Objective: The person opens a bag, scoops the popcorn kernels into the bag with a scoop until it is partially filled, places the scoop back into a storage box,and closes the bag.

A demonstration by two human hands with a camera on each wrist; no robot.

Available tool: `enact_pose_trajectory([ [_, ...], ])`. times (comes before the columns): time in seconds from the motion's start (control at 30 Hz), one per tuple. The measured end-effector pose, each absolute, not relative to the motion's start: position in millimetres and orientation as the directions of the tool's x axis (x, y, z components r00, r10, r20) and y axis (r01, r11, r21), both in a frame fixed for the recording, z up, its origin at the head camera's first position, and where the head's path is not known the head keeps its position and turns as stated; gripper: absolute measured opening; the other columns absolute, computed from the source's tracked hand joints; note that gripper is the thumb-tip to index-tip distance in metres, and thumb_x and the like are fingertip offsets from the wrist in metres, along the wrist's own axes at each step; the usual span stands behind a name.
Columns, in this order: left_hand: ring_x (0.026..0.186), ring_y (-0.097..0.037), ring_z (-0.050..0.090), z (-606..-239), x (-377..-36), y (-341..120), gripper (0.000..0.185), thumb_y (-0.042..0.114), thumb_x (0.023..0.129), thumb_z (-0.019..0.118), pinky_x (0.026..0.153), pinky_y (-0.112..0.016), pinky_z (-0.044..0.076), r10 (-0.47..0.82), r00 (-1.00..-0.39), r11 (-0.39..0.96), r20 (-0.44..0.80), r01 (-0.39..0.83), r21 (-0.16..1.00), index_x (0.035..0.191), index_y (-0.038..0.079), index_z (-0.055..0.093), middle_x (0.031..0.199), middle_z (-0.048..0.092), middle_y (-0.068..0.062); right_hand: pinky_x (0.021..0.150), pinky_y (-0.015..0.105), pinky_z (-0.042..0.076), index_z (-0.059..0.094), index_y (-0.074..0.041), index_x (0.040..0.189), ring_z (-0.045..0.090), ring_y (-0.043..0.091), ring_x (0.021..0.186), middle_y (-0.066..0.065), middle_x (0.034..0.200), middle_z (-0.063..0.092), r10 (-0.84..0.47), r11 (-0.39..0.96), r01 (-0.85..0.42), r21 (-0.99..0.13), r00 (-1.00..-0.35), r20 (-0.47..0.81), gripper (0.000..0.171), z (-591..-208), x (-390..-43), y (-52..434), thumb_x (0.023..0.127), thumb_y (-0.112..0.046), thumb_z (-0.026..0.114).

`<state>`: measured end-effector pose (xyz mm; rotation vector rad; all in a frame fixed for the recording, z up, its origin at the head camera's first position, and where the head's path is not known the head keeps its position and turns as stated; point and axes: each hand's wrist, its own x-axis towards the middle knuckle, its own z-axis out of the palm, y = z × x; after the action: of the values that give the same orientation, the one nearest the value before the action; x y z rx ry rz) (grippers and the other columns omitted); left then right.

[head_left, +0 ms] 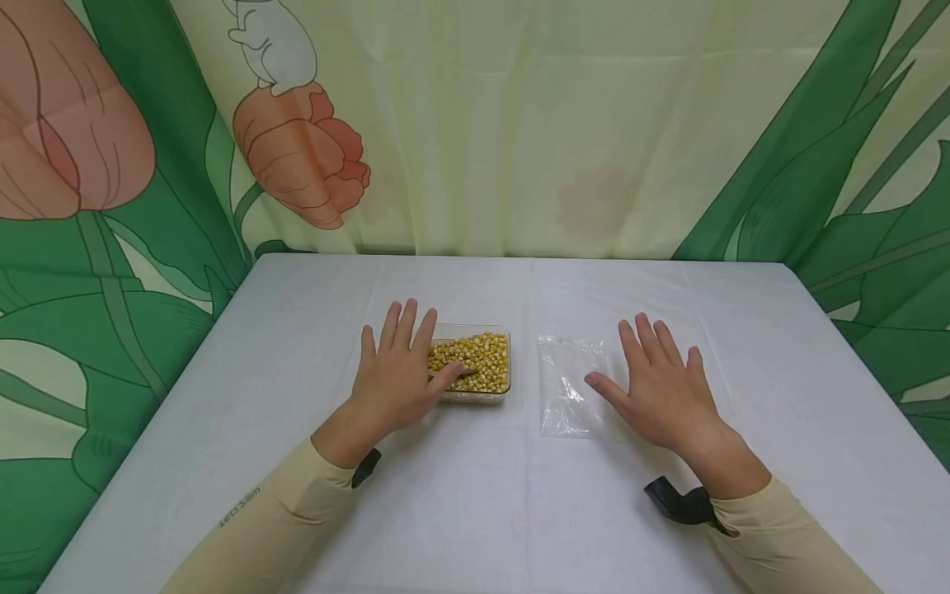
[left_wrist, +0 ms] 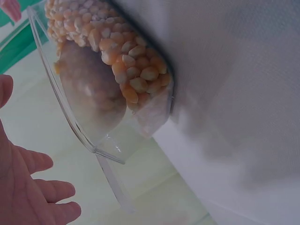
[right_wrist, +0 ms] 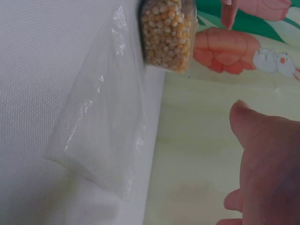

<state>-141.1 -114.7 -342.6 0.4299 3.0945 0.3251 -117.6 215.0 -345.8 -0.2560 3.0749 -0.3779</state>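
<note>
A clear rectangular box (head_left: 509, 363) of yellow corn kernels (head_left: 482, 355) stands on the table. My left hand (head_left: 397, 375) is held palm down over its left side, fingers straight and spread, hiding that part in the head view. A small dark piece (head_left: 469, 371) shows among the kernels beside the left thumb; what it belongs to is hidden. In the left wrist view, the fingers (left_wrist: 42, 161) are apart from the box wall. To the right of the box lies a flat clear plastic bag (head_left: 567, 388). My right hand (head_left: 664, 392) is spread beside the bag's right edge, holding nothing.
A white cloth covers the table (head_left: 460, 511). Behind it hangs a pale curtain (head_left: 512, 148) printed with leaves, flowers and a rabbit. Each wrist wears a black camera mount, the right one (head_left: 679, 502) showing more fully.
</note>
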Motion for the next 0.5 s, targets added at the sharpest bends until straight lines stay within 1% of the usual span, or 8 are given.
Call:
enact_pose_trajectory([
  [0.23,0.152,-0.035,-0.001,-344.4,-140.6,-114.3,0.082,0.06,0.101,0.043,0.114,-0.067,0.005,0.274,-0.961,0.937,0.037,0.275,0.214,0.159,0.007,0.021,0.165,0.007,-0.019,0.107,0.075,0.002,0.015,0.004,0.157,0.004,0.047,0.148,0.026,0.163,0.006,-0.17,0.954,-0.161,-0.254,-0.985,-0.013,0.096,-345.9,-116.8,215.2,0.098,-0.068,0.04],
  [0.37,0.151,-0.036,0.008,-344.8,-138.6,-111.7,0.081,0.057,0.1,0.048,0.114,-0.065,0.011,0.283,-0.954,0.925,0.096,0.298,0.234,0.158,0.006,0.025,0.164,0.012,-0.02,0.107,0.075,0.005,0.017,0.005,0.157,0.008,0.048,0.147,0.026,0.163,0.009,-0.175,0.949,-0.172,-0.264,-0.984,0.01,0.094,-346.3,-117.5,215.4,0.099,-0.065,0.042],
  [0.5,0.148,-0.038,0.017,-344.9,-135.8,-105.3,0.082,0.056,0.098,0.055,0.113,-0.064,0.018,0.305,-0.937,0.905,0.169,0.341,0.254,0.156,0.004,0.029,0.162,0.019,-0.021,0.106,0.076,0.012,0.023,0.007,0.155,0.015,0.049,0.145,0.027,0.161,0.016,-0.192,0.939,-0.2,-0.28,-0.98,0.054,0.09,-347.7,-119.3,215.7,0.1,-0.06,0.047],
])
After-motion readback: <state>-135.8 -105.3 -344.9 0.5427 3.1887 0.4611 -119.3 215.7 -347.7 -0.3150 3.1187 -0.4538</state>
